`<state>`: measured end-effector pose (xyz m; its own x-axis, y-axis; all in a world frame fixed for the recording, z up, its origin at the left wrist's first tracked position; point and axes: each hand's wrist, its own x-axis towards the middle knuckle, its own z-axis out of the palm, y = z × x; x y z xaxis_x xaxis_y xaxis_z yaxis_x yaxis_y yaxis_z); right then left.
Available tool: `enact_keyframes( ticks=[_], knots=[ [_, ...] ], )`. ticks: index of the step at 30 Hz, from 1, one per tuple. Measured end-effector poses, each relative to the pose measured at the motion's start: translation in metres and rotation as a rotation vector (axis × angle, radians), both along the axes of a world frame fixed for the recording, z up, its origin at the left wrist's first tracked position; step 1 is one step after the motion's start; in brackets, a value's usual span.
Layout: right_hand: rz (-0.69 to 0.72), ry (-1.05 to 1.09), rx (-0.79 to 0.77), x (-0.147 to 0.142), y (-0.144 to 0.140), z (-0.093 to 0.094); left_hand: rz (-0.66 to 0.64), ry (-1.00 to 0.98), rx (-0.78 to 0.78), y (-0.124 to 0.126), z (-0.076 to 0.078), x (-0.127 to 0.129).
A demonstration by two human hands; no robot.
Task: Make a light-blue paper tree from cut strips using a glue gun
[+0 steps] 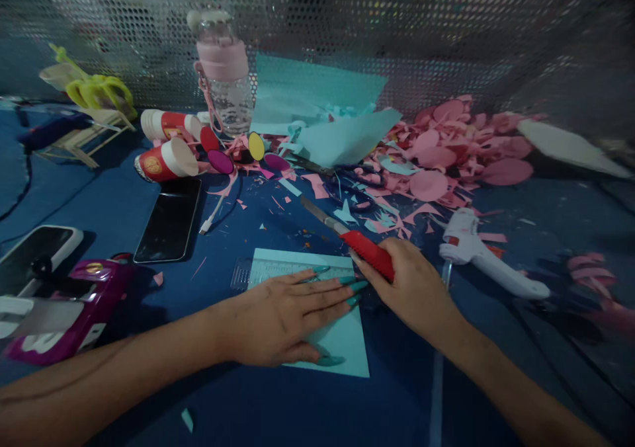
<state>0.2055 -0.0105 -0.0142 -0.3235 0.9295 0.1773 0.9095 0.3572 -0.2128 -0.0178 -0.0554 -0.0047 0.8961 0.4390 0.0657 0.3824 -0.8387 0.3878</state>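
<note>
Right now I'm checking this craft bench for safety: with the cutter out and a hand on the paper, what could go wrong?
1. The left hand lies flat on the teal paper and clear ruler, fingertips almost touching the right hand gripping the red cutter; a slip might nick them.
2. The glue gun lies beside that right hand and could get knocked.

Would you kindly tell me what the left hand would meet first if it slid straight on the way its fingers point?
Probably the right hand gripping the red-handled utility knife; the left hand's fingertips nearly touch it.
</note>
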Motion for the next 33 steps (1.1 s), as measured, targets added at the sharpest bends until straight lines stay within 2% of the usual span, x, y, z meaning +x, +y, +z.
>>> enact_keyframes(
  ticks=[33],
  knots=[
    [0.005,0.004,-0.008,0.0013,0.0008,-0.0017,-0.002,0.032,0.053,-0.0008,-0.0006,0.0002]
  ],
)
